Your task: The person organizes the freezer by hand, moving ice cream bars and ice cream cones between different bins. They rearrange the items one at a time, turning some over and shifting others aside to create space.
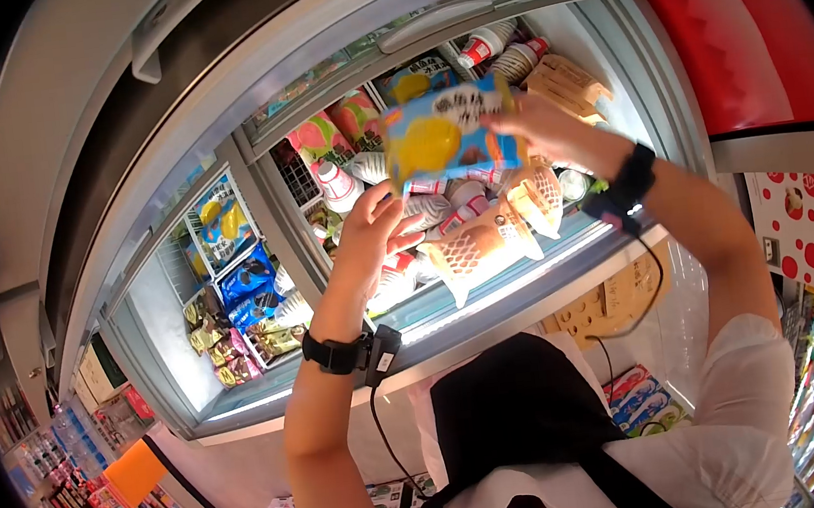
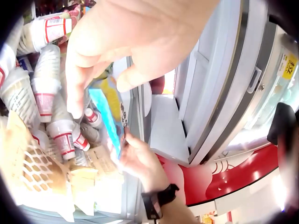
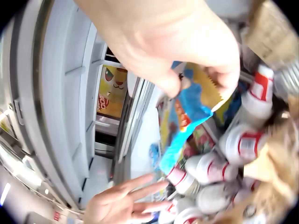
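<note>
My right hand pinches a blue ice cream packet with a yellow picture by its right side, above the chest freezer's contents. The right wrist view shows thumb and fingers on the packet's edge. My left hand hovers at the packet's lower left, fingers spread and nothing held. Below both hands lie many paper-wrapped ice cream cones with red and white lids. Large brown waffle-print packets lie at the near side of this compartment.
Metal rails and a divider part the freezer compartments. Blue packets fill the left one. Pink packets stand at the back. The freezer's front rim runs close before the body; a red panel is on the right.
</note>
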`<action>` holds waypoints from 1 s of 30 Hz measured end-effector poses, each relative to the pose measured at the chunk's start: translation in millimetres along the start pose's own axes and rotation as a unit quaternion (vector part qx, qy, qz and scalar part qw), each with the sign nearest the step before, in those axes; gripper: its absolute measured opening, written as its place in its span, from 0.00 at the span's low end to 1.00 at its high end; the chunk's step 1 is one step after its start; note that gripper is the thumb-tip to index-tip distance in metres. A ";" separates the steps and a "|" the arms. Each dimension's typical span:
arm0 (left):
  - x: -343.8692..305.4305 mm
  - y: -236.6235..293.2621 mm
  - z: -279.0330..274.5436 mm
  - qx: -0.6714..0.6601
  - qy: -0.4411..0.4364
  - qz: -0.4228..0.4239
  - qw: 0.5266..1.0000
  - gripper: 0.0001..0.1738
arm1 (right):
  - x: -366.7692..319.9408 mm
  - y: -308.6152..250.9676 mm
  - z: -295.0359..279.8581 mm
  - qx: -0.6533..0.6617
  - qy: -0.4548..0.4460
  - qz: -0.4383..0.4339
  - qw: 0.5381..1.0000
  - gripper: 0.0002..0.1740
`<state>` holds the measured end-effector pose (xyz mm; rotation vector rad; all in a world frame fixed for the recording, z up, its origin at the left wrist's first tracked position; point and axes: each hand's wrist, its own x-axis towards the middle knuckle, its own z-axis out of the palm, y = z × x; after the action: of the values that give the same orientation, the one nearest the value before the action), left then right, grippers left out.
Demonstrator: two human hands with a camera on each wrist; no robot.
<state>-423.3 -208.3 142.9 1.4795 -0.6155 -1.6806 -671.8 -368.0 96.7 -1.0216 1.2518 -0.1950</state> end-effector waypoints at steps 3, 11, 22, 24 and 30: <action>-1.5 -0.3 -10.5 0.021 -0.004 0.025 0.999 0.24 | 46.4 -30.5 -9.2 -0.220 0.128 -0.126 0.959 0.27; 10.7 -9.4 -30.0 0.013 -0.013 0.031 0.999 0.17 | 166.6 -10.3 10.8 -0.552 0.189 -0.187 0.791 0.20; 9.4 -5.1 -33.3 0.013 -0.010 0.023 1.000 0.15 | 200.4 -2.4 46.3 -0.716 -0.216 -0.142 0.648 0.21; 9.5 -4.0 -31.4 0.013 -0.011 0.027 1.000 0.15 | 178.6 -32.2 54.4 -0.601 -0.094 -0.114 0.785 0.18; 15.6 -4.9 -29.1 0.020 -0.019 0.028 0.999 0.14 | 179.1 -26.8 55.1 -0.679 -0.089 -0.180 0.706 0.24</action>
<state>-396.2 -214.0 124.2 1.4493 -0.7079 -1.6654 -550.3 -466.9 -9.4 -2.4951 0.8631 0.6549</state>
